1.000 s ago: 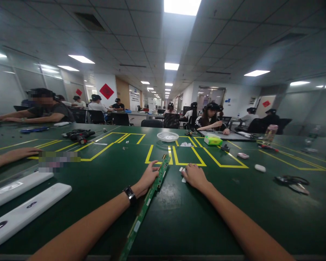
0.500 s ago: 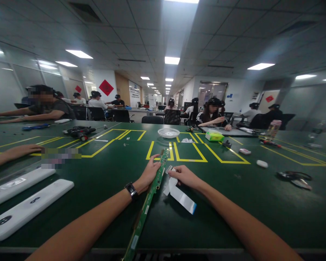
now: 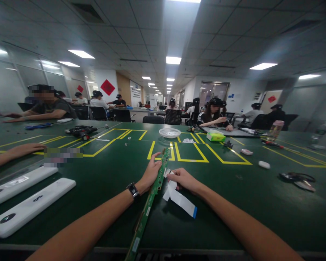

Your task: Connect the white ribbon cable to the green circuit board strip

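My left hand (image 3: pixel 151 172) grips a long, narrow green circuit board (image 3: pixel 150 206) near its far end, thumb on the face. The board slants from the table's front edge up toward the middle. Pinched in my right hand (image 3: pixel 184 178) is a white flat ribbon cable (image 3: pixel 182 202) with a bend in it and a blue end hanging down to the right. The cable's upper end is beside the board's right edge; whether it sits in a connector I cannot tell. A dark watch is on my left wrist.
Two long white cases (image 3: pixel 34 206) lie at the left, near another person's hand (image 3: pixel 24 150). Beyond my hands are a white round dish (image 3: pixel 170 133) and a green packet (image 3: pixel 216 136). Black cables (image 3: pixel 297 178) and a small white case (image 3: pixel 264 165) lie at the right. Co-workers sit across the table.
My right hand has brought the ribbon cable's upper end closer to the board's right edge. My left hand keeps its hold on the board. The whole view has shifted slightly.
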